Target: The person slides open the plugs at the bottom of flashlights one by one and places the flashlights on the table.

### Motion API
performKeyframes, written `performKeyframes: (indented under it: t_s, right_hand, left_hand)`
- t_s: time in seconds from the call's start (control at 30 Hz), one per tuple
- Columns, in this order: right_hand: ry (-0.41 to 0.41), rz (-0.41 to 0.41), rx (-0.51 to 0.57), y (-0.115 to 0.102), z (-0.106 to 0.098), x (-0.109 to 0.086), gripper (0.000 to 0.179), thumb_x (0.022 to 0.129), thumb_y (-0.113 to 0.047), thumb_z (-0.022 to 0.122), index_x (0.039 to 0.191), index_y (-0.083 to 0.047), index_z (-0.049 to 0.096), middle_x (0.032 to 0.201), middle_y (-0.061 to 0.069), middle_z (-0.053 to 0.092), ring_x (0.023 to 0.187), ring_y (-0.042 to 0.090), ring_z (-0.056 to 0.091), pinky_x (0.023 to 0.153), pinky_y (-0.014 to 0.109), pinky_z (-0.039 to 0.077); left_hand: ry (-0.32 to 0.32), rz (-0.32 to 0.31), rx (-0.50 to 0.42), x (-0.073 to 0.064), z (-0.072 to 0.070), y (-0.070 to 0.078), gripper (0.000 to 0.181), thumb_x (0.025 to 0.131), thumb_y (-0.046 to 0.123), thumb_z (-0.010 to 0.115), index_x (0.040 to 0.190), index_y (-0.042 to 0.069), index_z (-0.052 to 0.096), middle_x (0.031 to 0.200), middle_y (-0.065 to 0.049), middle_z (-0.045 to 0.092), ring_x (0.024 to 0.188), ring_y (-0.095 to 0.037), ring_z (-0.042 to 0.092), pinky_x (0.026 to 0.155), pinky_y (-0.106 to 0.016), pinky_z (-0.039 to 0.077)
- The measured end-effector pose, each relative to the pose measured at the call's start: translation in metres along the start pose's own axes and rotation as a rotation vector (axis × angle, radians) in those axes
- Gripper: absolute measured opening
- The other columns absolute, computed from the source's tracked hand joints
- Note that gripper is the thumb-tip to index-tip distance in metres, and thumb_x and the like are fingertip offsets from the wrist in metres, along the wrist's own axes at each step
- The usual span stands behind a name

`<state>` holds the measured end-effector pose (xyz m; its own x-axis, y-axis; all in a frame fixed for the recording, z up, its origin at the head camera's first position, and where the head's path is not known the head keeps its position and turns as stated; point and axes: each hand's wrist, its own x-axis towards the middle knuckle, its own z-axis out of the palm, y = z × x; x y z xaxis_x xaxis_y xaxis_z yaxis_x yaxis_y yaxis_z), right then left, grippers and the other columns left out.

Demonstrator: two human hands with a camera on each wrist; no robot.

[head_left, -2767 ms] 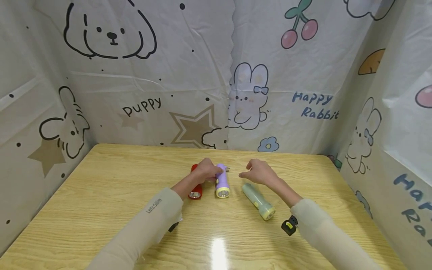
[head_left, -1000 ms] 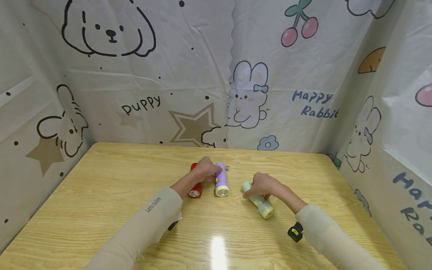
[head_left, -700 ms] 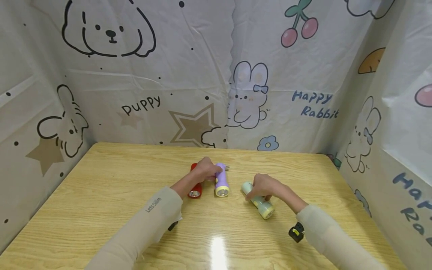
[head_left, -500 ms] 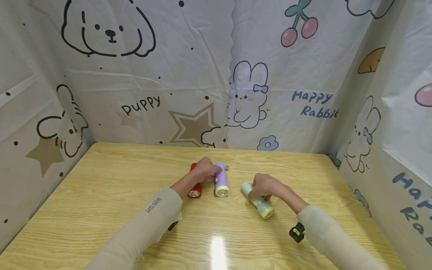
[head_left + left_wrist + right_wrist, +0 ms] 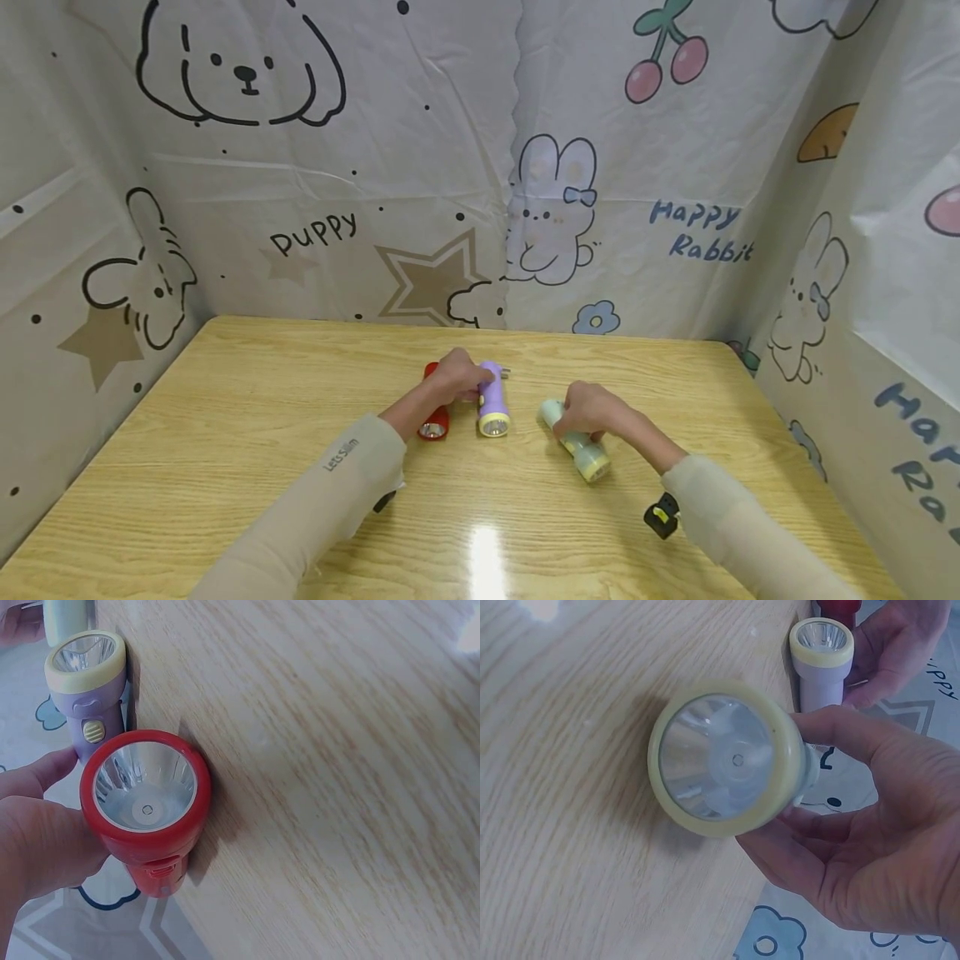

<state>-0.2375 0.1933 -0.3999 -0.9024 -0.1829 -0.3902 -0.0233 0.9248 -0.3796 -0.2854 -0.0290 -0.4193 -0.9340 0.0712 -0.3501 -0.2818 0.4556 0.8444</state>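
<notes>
My left hand (image 5: pixel 452 377) grips the rear part of a purple flashlight (image 5: pixel 492 407) with a pale yellow head, lying on the table. Its fingers are partly hidden. Under and beside that hand is a red flashlight (image 5: pixel 433 422), which looms close in the left wrist view. My right hand (image 5: pixel 592 410) holds a light green flashlight (image 5: pixel 588 458) by its barrel, thumb on one side and fingers on the other. The green flashlight's yellow-rimmed lens faces the right wrist camera. Whether it touches the table is unclear.
The wooden table (image 5: pixel 300 492) is enclosed at the back and sides by a printed cloth (image 5: pixel 315 275). Metal prongs (image 5: pixel 506 374) stick out beside the purple flashlight's far end. A bright reflection shows on the table near the front.
My right hand has come down onto the green flashlight and taken hold of its barrel. Since then, the flashlight has shifted slightly away from me. My left hand stays at the purple flashlight.
</notes>
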Motion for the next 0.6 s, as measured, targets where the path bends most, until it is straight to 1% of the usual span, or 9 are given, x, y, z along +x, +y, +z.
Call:
performKeyframes:
  t_s: [0.23, 0.37, 0.47, 0.6]
  right_hand:
    - [0.034, 0.008, 0.041, -0.001, -0.0039, 0.0012, 0.02, 0.08, -0.014, 0.077, 0.075, -0.003, 0.062, 0.072, 0.009, 0.061, 0.063, 0.02, 0.061, 0.054, 0.03, 0.058]
    - [0.078, -0.006, 0.053, -0.0007, -0.004, 0.0022, 0.022, 0.08, -0.014, 0.076, 0.07, -0.005, 0.059, 0.068, 0.008, 0.06, 0.06, 0.018, 0.058, 0.054, 0.03, 0.057]
    - [0.122, -0.02, 0.059, -0.0009, -0.0035, 0.0024, 0.022, 0.08, -0.015, 0.076, 0.072, -0.004, 0.059, 0.069, 0.007, 0.06, 0.06, 0.018, 0.058, 0.053, 0.03, 0.056]
    - [0.175, -0.024, 0.076, -0.0008, -0.0031, 0.0021, 0.021, 0.082, -0.016, 0.077, 0.081, -0.002, 0.062, 0.074, 0.008, 0.062, 0.063, 0.019, 0.06, 0.052, 0.028, 0.054]
  left_hand:
    - [0.003, 0.003, 0.005, -0.0016, -0.0006, 0.0014, 0.024, 0.093, 0.009, 0.068, 0.104, -0.011, 0.06, 0.1, -0.017, 0.061, 0.087, -0.027, 0.067, 0.079, -0.034, 0.059]
    - [0.004, 0.0, 0.008, -0.0005, -0.0003, 0.0009, 0.024, 0.093, 0.009, 0.068, 0.104, -0.011, 0.06, 0.099, -0.017, 0.061, 0.086, -0.026, 0.067, 0.078, -0.033, 0.059]
    - [0.006, -0.007, 0.015, 0.0012, -0.0001, -0.0001, 0.022, 0.093, 0.01, 0.069, 0.1, -0.009, 0.061, 0.096, -0.016, 0.061, 0.083, -0.025, 0.067, 0.077, -0.032, 0.06]
    - [0.01, -0.015, 0.021, 0.0037, 0.0003, -0.0017, 0.019, 0.092, 0.011, 0.07, 0.093, -0.006, 0.062, 0.093, -0.015, 0.061, 0.078, -0.023, 0.066, 0.073, -0.03, 0.06]
